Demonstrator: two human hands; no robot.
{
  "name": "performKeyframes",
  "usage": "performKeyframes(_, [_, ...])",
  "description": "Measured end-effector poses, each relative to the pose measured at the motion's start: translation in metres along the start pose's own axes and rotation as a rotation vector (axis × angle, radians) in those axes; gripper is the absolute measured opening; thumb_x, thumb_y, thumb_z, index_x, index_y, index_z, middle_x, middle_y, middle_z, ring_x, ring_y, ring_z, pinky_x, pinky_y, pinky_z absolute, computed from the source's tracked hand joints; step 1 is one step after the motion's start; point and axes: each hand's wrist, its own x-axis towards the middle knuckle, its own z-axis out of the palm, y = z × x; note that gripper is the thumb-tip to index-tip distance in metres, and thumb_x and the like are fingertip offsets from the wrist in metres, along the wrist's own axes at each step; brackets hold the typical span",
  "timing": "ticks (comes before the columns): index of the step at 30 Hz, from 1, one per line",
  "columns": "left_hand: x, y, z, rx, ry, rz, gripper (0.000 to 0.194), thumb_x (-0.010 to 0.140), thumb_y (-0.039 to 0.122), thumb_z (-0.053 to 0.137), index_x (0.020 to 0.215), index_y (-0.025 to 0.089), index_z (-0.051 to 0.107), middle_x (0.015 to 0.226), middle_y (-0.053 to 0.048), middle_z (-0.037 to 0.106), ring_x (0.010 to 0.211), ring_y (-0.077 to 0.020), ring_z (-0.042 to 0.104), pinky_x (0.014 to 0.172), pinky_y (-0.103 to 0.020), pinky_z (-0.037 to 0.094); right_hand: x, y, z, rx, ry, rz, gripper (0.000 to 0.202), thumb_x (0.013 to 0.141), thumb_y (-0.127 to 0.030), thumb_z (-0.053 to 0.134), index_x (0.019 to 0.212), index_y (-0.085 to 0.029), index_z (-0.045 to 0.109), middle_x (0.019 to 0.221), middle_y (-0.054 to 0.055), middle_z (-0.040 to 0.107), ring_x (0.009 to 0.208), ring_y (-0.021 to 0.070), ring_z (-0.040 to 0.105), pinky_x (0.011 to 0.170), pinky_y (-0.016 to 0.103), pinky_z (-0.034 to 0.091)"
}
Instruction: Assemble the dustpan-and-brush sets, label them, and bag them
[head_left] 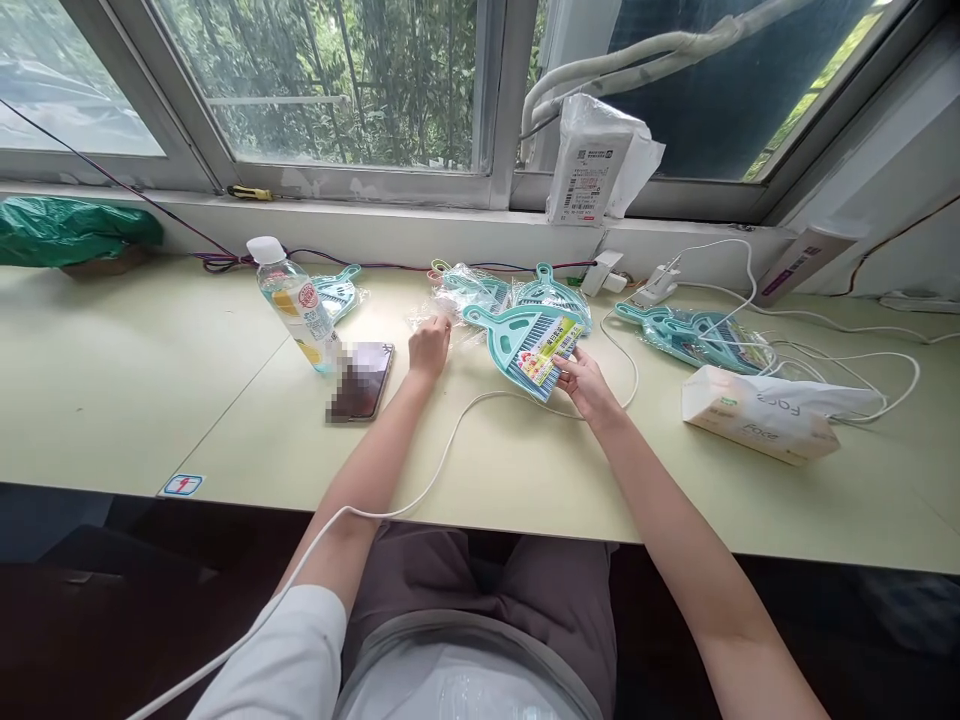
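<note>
My right hand [587,385] grips a small teal dustpan-and-brush set [517,345] by its wide lower edge. A colourful printed card covers part of its bristles, and its handle points up and to the left. My left hand [430,348] is closed at the clear plastic bags [427,310]; what its fingers hold, if anything, is hidden. Behind the held set lie more teal sets in clear wrapping, one dustpan set [551,287] close to it and another wrapped set [476,288] beside that.
A tilted drink bottle [296,305] and a phone [364,382] are left of my hands. More wrapped dustpan sets [694,335] and a tissue pack [757,415] lie right. A white cable [450,445] crosses the table [247,440]. A boxed item [589,165] stands on the sill.
</note>
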Motion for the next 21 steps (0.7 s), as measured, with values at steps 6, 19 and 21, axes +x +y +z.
performKeyframes(6, [0.001, -0.002, -0.002, -0.030, 0.142, -0.155, 0.015, 0.092, 0.023, 0.046, 0.095, 0.022, 0.060, 0.094, -0.008, 0.068, 0.088, -0.0237, 0.063, 0.073, -0.032, 0.044, 0.000, -0.001, -0.001, -0.072, 0.018, -0.022, 0.042, 0.069, -0.025, 0.073, 0.108, -0.024, 0.058, 0.087, 0.000, 0.073, 0.073, 0.0188, 0.071, 0.066, 0.032, 0.062])
performKeyframes(19, [-0.008, 0.027, -0.005, -0.113, 0.092, 0.048, 0.020, 0.095, 0.031, 0.043, 0.099, 0.022, 0.061, 0.093, -0.008, 0.064, 0.087, -0.0223, 0.061, 0.073, -0.031, 0.041, -0.012, -0.003, 0.018, -0.179, -0.130, -0.081, 0.052, 0.066, -0.039, 0.078, 0.110, -0.023, 0.058, 0.087, 0.002, 0.073, 0.073, 0.0196, 0.069, 0.060, 0.032, 0.060])
performKeyframes(21, [-0.009, 0.030, -0.004, -0.115, 0.080, 0.076, 0.022, 0.095, 0.032, 0.042, 0.100, 0.022, 0.061, 0.091, -0.007, 0.065, 0.086, -0.0225, 0.062, 0.074, -0.031, 0.041, -0.013, -0.003, 0.020, -0.177, -0.115, -0.092, 0.052, 0.065, -0.040, 0.078, 0.109, -0.023, 0.057, 0.086, 0.002, 0.073, 0.072, 0.0192, 0.069, 0.059, 0.031, 0.060])
